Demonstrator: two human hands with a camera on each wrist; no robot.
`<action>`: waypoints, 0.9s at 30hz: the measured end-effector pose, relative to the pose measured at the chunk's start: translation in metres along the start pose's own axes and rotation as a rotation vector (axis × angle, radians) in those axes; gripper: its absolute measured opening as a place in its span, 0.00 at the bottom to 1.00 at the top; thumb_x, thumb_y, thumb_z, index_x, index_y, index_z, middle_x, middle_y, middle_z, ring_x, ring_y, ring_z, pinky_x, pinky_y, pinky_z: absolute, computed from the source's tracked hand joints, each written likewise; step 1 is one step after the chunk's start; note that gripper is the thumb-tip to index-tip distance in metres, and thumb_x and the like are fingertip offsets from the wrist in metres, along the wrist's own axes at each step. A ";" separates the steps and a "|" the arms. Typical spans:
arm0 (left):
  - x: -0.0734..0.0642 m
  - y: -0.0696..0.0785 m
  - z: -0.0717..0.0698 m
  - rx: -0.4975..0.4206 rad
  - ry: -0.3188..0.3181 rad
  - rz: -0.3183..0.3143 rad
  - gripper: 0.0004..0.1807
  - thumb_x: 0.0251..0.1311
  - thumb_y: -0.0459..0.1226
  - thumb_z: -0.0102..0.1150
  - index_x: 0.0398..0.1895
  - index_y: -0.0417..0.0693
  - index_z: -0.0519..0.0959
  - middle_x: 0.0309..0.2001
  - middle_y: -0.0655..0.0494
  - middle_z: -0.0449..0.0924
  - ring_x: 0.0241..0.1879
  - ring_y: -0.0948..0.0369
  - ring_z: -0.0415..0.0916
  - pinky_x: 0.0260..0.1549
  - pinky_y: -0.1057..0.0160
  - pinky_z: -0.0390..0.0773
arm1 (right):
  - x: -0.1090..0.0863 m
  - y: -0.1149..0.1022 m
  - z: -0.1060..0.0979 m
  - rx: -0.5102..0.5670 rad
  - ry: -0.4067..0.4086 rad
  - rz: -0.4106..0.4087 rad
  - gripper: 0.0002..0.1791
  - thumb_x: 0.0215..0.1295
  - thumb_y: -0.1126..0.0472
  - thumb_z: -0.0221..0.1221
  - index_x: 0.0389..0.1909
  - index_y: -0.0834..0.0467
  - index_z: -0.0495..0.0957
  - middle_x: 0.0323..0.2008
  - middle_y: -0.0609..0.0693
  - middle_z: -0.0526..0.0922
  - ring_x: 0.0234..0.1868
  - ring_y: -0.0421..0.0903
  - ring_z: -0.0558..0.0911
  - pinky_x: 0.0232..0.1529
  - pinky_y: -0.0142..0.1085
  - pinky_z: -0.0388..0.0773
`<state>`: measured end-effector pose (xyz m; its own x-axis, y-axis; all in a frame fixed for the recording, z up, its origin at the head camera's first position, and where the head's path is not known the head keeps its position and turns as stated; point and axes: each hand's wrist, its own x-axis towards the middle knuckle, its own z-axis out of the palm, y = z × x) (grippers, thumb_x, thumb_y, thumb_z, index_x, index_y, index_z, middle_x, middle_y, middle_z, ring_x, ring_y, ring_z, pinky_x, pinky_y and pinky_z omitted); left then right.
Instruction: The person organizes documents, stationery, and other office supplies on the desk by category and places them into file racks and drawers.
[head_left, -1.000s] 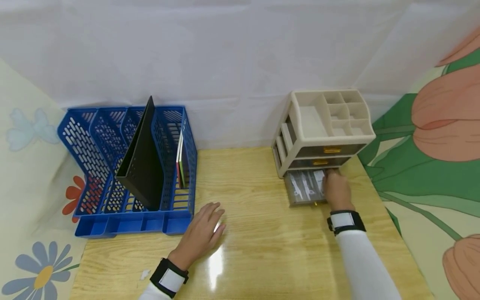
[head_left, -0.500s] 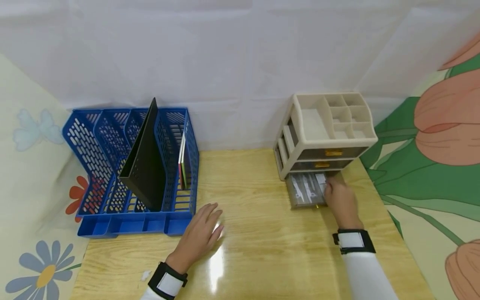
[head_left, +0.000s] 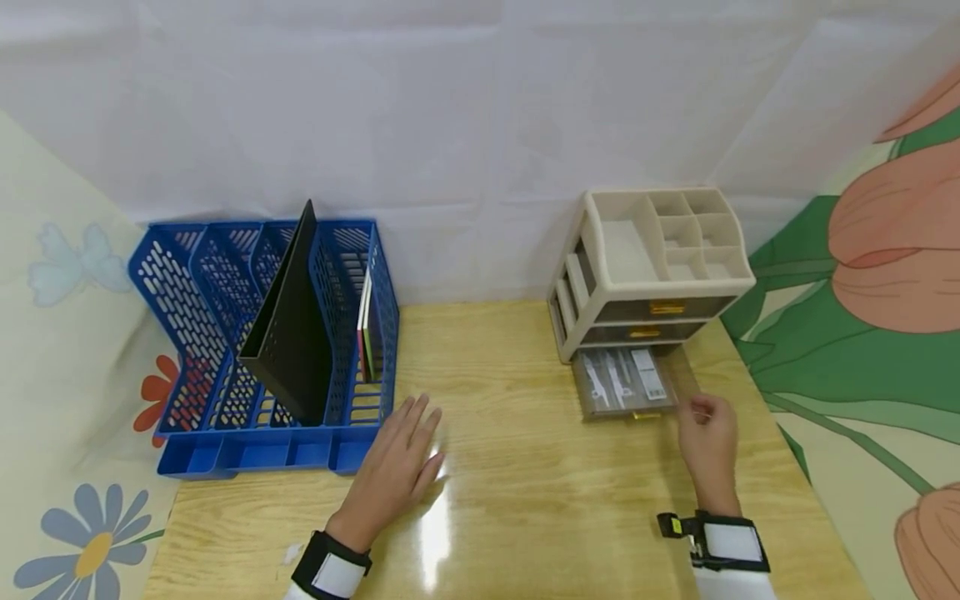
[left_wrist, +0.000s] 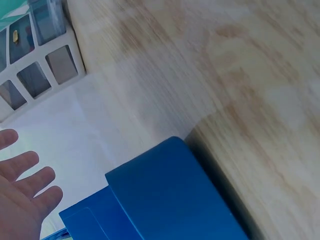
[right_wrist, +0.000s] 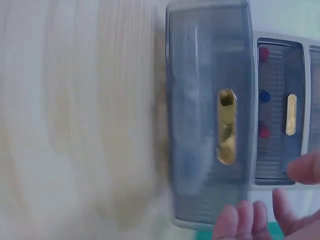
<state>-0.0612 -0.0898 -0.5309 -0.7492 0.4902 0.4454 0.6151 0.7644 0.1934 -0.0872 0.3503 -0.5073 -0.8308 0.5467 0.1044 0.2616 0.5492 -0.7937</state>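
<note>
My right hand (head_left: pixel 705 442) is just off the right front corner of the pulled-out bottom drawer (head_left: pixel 611 410), its fingers loosely bent. In the right wrist view, thumb and fingers (right_wrist: pixel 245 220) stand apart with nothing visible held between them. Slim white items (head_left: pixel 618 379) and a white-labelled packet (head_left: pixel 648 375) lie inside the drawer. The drawer belongs to a cream desktop organizer (head_left: pixel 626 287). My left hand (head_left: pixel 393 458) lies with extended fingers beside the front right corner of a blue file rack (head_left: pixel 360 448); in its wrist view, the fingers (left_wrist: pixel 37 180) are spread.
A black folder (head_left: pixel 292 333) leans in the blue rack, and thin booklets (head_left: pixel 366 329) stand in its right slot. Two upper drawers with gold handles (head_left: pixel 666 307) are closed. A white sheet (head_left: pixel 480 150) covers the back wall behind the wooden table (head_left: pixel 510 483).
My right hand has withdrawn from the drawer toward the lower right, uncovering the labelled packet. The drawer stays pulled out. My left hand has shifted only slightly.
</note>
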 end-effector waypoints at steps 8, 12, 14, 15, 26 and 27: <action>0.002 -0.002 -0.001 0.027 -0.003 0.028 0.31 0.69 0.50 0.45 0.68 0.38 0.66 0.70 0.35 0.63 0.70 0.41 0.57 0.64 0.41 0.66 | -0.019 0.018 0.001 0.953 -0.292 0.440 0.04 0.73 0.66 0.47 0.43 0.63 0.68 0.38 0.54 0.76 0.37 0.43 0.83 0.44 0.34 0.85; 0.001 -0.002 -0.001 0.021 -0.014 0.016 0.31 0.71 0.50 0.44 0.68 0.38 0.67 0.70 0.35 0.63 0.69 0.41 0.57 0.66 0.42 0.65 | -0.021 0.021 0.003 1.253 -0.456 0.521 0.08 0.75 0.68 0.43 0.44 0.64 0.71 0.41 0.55 0.77 0.45 0.49 0.82 0.54 0.40 0.80; 0.001 -0.002 -0.001 0.018 -0.015 0.014 0.31 0.71 0.50 0.42 0.68 0.38 0.67 0.70 0.35 0.63 0.69 0.41 0.58 0.66 0.43 0.65 | -0.020 0.019 0.004 1.306 -0.462 0.557 0.09 0.76 0.69 0.43 0.46 0.64 0.71 0.42 0.56 0.76 0.46 0.49 0.81 0.54 0.39 0.80; 0.000 -0.002 0.000 0.018 -0.011 0.016 0.31 0.72 0.50 0.42 0.68 0.38 0.67 0.69 0.35 0.64 0.68 0.40 0.59 0.65 0.42 0.65 | -0.019 0.019 0.005 1.316 -0.458 0.576 0.09 0.75 0.69 0.43 0.46 0.65 0.72 0.42 0.56 0.76 0.45 0.49 0.81 0.54 0.38 0.80; -0.008 0.000 0.003 0.051 -0.005 0.059 0.33 0.59 0.46 0.59 0.65 0.38 0.70 0.66 0.35 0.69 0.67 0.41 0.63 0.61 0.43 0.70 | -0.006 0.006 0.016 1.342 -0.396 0.658 0.07 0.72 0.70 0.48 0.44 0.63 0.75 0.39 0.53 0.76 0.41 0.46 0.80 0.53 0.34 0.81; -0.009 0.000 0.004 0.052 -0.009 0.061 0.33 0.59 0.46 0.60 0.65 0.39 0.70 0.66 0.35 0.69 0.66 0.41 0.63 0.61 0.43 0.70 | -0.003 0.005 0.017 1.340 -0.396 0.653 0.07 0.72 0.70 0.48 0.44 0.63 0.74 0.39 0.53 0.76 0.41 0.46 0.80 0.53 0.34 0.81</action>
<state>-0.0557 -0.0922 -0.5383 -0.7132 0.5398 0.4471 0.6459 0.7539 0.1201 -0.0912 0.3408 -0.5219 -0.8806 0.1417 -0.4522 0.1811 -0.7812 -0.5974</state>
